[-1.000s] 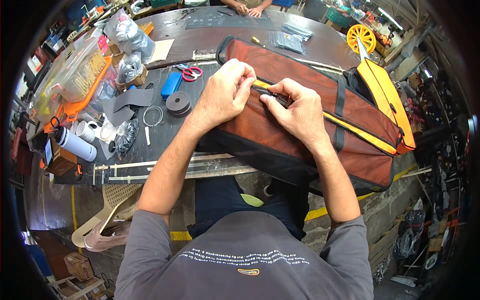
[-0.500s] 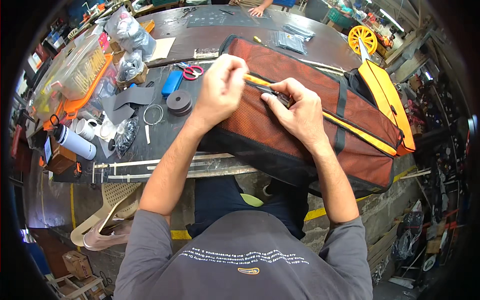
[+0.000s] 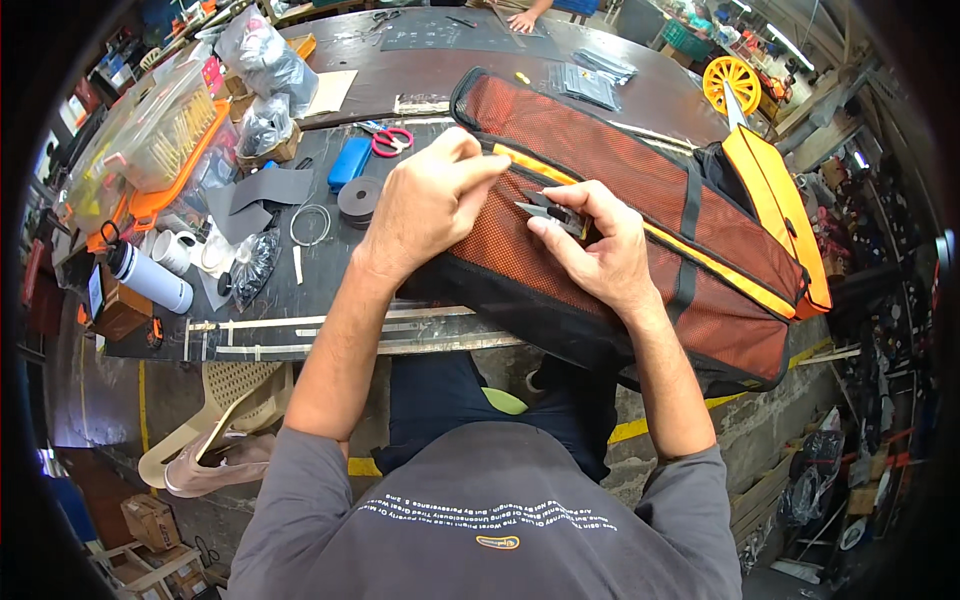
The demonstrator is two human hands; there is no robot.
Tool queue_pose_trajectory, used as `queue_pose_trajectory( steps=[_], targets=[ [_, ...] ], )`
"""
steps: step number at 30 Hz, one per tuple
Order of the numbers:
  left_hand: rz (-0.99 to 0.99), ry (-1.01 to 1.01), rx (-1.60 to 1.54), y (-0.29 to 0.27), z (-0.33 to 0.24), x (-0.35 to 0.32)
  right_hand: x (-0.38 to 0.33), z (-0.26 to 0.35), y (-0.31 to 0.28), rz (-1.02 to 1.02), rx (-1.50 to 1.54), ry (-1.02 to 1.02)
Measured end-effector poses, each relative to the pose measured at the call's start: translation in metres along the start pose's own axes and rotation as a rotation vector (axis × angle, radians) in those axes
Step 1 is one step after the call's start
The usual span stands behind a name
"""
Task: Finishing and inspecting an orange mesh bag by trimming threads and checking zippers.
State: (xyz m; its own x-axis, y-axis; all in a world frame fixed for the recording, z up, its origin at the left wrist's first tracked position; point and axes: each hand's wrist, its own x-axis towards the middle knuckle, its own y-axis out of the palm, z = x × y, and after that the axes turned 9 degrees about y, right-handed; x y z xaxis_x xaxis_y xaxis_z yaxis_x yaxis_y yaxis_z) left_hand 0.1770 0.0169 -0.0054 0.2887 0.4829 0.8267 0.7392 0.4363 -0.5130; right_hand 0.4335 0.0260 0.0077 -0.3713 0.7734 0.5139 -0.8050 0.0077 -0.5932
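Observation:
A long bag (image 3: 600, 140) of orange-red mesh with black edging lies across the table in front of me. Along it runs a yellow strip (image 3: 715, 268). My right hand (image 3: 612, 252) is wrapped round a pair of thread snips (image 3: 550, 210), its blades apart and pointing left, just above the mesh. Over the bag's left end, my left hand (image 3: 428, 208) is closed in a pinch near the end of the yellow strip. What sits between its fingertips, if anything, is too small to make out.
Left of the bag lie a black tape roll (image 3: 360, 200), a blue case (image 3: 349, 164), pink-handled scissors (image 3: 392, 142) and a wire coil (image 3: 310, 226). A white bottle (image 3: 152, 280) stands near the left edge. An orange bag piece (image 3: 768, 205) lies right. Another person's hand (image 3: 522, 21) rests at the far side.
The snips have come away from the yellow strip and their blades now show apart. My left hand has turned and lowered slightly, still pinched.

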Motion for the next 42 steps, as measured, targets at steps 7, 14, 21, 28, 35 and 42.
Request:
queue_pose_trajectory(
  steps=[7, 14, 21, 28, 35, 42],
  targets=[
    [0.055, -0.224, -0.210, -0.019, 0.005, -0.007, -0.002, -0.001, 0.001, -0.010, 0.093, 0.001],
    [0.032, -0.050, 0.086, -0.007, -0.002, 0.008, -0.006, 0.006, 0.001, 0.009, 0.080, 0.031],
    [-0.009, -0.153, 0.257, 0.007, -0.029, 0.011, -0.012, 0.002, 0.007, -0.022, 0.080, 0.042],
    [0.003, -0.240, 0.330, 0.020, -0.038, 0.005, -0.015, 0.002, 0.009, -0.022, 0.126, 0.097],
    [-0.206, -0.266, 0.207, 0.036, -0.025, -0.010, -0.017, 0.004, 0.009, -0.025, 0.121, 0.082],
    [-0.265, -0.355, -0.001, 0.023, -0.040, -0.011, -0.017, -0.004, 0.012, -0.054, 0.147, 0.045]
  ],
)
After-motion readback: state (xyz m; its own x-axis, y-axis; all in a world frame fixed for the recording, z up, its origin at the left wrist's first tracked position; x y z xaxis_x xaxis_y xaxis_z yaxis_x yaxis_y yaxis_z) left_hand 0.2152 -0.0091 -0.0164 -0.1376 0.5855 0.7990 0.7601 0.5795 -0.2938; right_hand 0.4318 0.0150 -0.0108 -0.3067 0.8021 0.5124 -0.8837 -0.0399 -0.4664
